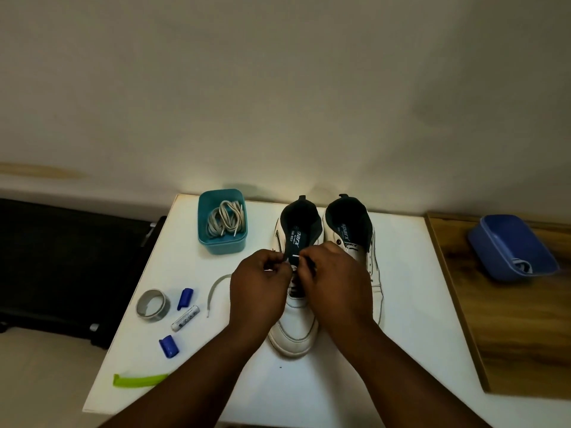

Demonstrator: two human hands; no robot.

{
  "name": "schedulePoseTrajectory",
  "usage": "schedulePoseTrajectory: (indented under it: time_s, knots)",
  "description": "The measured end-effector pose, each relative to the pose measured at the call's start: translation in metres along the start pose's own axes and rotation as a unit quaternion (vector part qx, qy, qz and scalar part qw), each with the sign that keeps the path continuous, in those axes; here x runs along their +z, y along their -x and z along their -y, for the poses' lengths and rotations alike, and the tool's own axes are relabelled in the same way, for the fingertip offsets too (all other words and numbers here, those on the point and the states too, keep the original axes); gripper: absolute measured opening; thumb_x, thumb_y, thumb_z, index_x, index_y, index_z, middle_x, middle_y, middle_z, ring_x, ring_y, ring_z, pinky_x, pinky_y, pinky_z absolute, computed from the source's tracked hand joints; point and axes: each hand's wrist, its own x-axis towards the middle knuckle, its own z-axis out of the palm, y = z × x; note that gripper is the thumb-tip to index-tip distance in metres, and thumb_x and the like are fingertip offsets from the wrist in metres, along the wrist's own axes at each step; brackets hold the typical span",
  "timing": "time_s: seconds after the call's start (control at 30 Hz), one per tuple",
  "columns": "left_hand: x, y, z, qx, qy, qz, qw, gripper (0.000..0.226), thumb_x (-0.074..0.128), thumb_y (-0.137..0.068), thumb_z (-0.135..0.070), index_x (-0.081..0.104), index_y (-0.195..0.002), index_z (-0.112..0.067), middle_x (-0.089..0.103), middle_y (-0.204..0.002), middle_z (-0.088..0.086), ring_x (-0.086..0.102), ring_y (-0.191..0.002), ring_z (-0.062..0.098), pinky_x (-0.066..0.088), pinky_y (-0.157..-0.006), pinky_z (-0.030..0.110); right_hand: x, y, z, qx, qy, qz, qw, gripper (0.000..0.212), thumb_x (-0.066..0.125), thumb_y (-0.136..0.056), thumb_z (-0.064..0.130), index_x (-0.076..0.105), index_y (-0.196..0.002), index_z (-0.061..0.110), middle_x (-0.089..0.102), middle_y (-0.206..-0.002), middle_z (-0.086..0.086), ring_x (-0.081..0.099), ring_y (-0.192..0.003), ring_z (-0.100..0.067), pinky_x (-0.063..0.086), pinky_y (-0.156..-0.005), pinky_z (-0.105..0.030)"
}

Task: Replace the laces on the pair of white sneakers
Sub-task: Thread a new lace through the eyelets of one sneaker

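Where hands (pixel 296 282) meet, sneaker (pixel 293 332) eyelets hidden

A plain, dim cream wall (pixel 278 88) fills the far side. A white table (pixel 401 350) stands against it, a wooden surface (pixel 509 335) to the right, dark black furniture (pixel 61 257) at left.

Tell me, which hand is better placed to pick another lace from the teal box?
Probably the left hand: the teal box of laces sits on its side of the left sneaker, while the right hand would have to cross over. Both are busy pinching a lace now.
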Motion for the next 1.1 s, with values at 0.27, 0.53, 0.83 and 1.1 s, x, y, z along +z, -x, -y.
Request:
schedulePoseTrajectory:
  time_s: [0.27,0.53,0.83,1.1]
  knots:
    - [-0.001,-0.008,0.009,-0.080,0.129,0.042,0.988,0.015,0.076,-0.090,-0.017,0.080,-0.103,-0.022,0.079,-0.090,-0.008,0.074,-0.089,0.009,0.058,-0.096,0.040,0.008,-0.002,0.005,-0.023,0.059,0.029,0.998,0.018,0.058,-0.095,0.038,0.067,-0.083,0.027,0.056,-0.085,0.007,0.056,-0.066,-0.013,0.045,-0.054,-0.029]
    - [-0.007,-0.008,0.005,-0.001,0.050,0.055,0.997,0.010,0.069,-0.095,-0.023,0.078,-0.098,-0.027,0.076,-0.089,-0.010,0.071,-0.086,0.005,0.056,-0.086,0.030,0.010,-0.003,0.005,-0.014,0.039,0.039,0.998,0.015,0.058,-0.096,0.031,0.068,-0.086,0.026,0.057,-0.088,0.007,0.057,-0.069,-0.013,0.047,-0.056,-0.033]
    - [-0.013,-0.021,0.006,-0.019,0.096,0.093,0.991,0.010,0.067,-0.096,-0.021,0.075,-0.090,-0.022,0.076,-0.088,-0.004,0.070,-0.086,0.014,0.055,-0.079,0.031,0.006,-0.006,-0.005,-0.054,-0.057,0.087,0.993,0.025,0.057,-0.097,0.018,0.070,-0.118,0.022,0.059,-0.112,0.003,0.058,-0.099,-0.017,0.054,-0.078,-0.036]
    - [-0.030,-0.026,-0.024,-0.154,0.505,-0.097,0.844,0.017,0.041,-0.100,-0.009,0.055,-0.090,-0.011,0.064,-0.073,0.001,0.068,-0.076,0.015,0.055,-0.073,0.030,-0.007,-0.008,-0.014,-0.034,-0.022,0.056,0.998,0.038,0.060,-0.090,0.004,0.069,-0.124,0.019,0.060,-0.129,0.004,0.057,-0.111,-0.022,0.055,-0.090,-0.043]
